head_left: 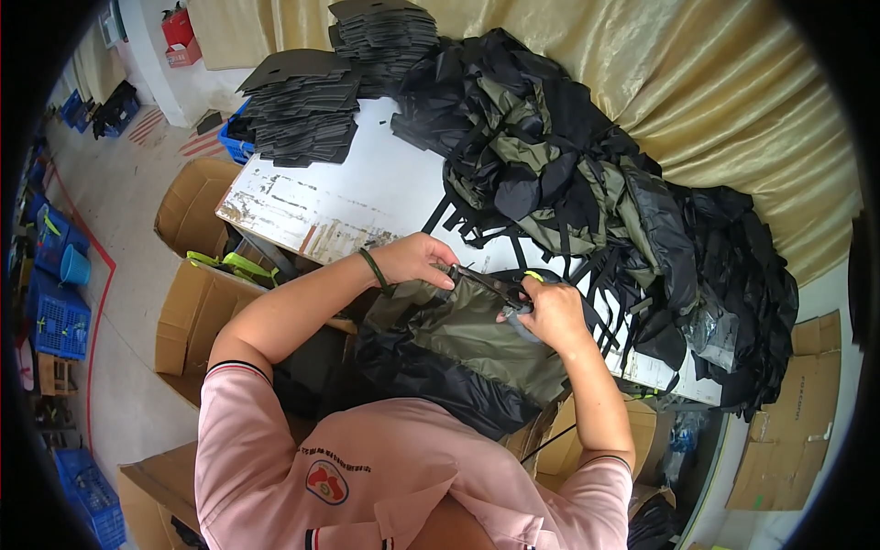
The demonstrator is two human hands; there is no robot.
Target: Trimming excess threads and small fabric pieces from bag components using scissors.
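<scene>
An olive-green and black fabric bag (467, 325) lies over my lap and against the table's front edge. My left hand (412, 260) is closed in a pinch at the bag's upper edge, holding what looks like the end of a narrow dark strap. In my right hand (555, 316) is a dark scissors-like tool (495, 282), its tip pointing left to my left fingertips. A small yellow-green piece (533, 275) shows by the right hand's fingers; its kind is unclear. The exact spot where the tool meets the strap is too small to make out.
A large heap of black and olive bags (550, 174) with hanging straps covers the right of the white table (321, 206). Stacks of dark flat panels (307, 110) stand at its back left. Cardboard boxes (188, 316) sit left, blue crates (62, 316) farther off. A gold curtain (715, 101) hangs behind.
</scene>
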